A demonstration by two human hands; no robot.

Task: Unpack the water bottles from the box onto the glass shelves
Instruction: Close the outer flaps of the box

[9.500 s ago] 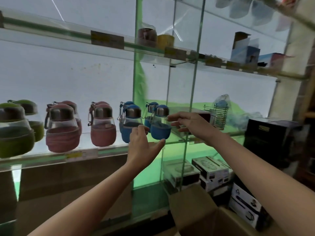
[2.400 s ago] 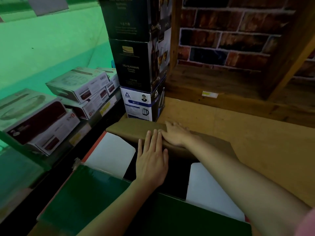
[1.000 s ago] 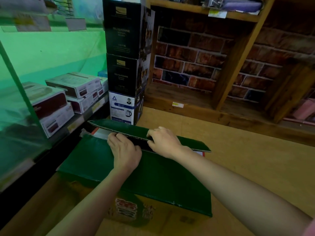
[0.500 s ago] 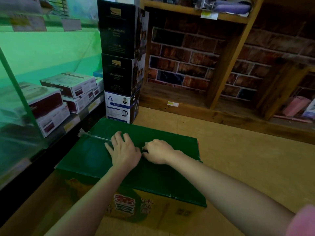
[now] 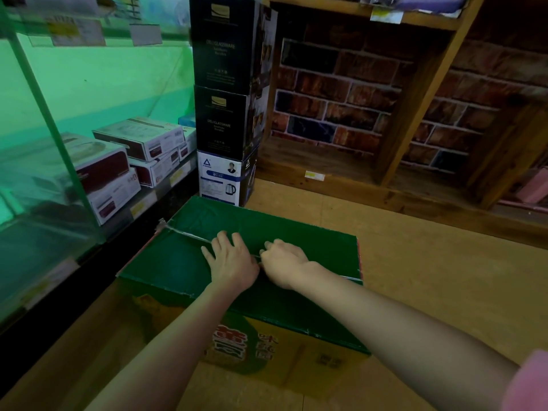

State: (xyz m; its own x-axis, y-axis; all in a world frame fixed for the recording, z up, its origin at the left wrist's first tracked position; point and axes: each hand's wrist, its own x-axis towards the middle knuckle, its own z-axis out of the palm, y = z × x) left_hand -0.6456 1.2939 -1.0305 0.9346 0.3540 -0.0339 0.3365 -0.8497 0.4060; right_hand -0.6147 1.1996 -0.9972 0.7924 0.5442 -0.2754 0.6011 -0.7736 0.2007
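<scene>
The cardboard box (image 5: 299, 241) stands on the floor with its green top flaps lying shut; its front side is yellow with red print. My left hand (image 5: 229, 262) lies flat on the flaps by the middle seam, fingers spread and straight. My right hand (image 5: 286, 264) rests just to its right on the seam with its fingers curled under; what they hold, if anything, is hidden. No water bottles are in view. The glass shelves (image 5: 44, 161) stand at the left.
A stack of black glassware boxes (image 5: 228, 84) on a white kettle box (image 5: 221, 178) stands right behind the box. Flat white and red boxes (image 5: 139, 143) lie on the low shelf at left. Wooden shelving (image 5: 415, 93) backs onto a brick wall; open floor (image 5: 444, 277) lies right.
The far green flap has come down flat, so the box top is now shut. Both hands stay on the seam; my left hand now lies flatter.
</scene>
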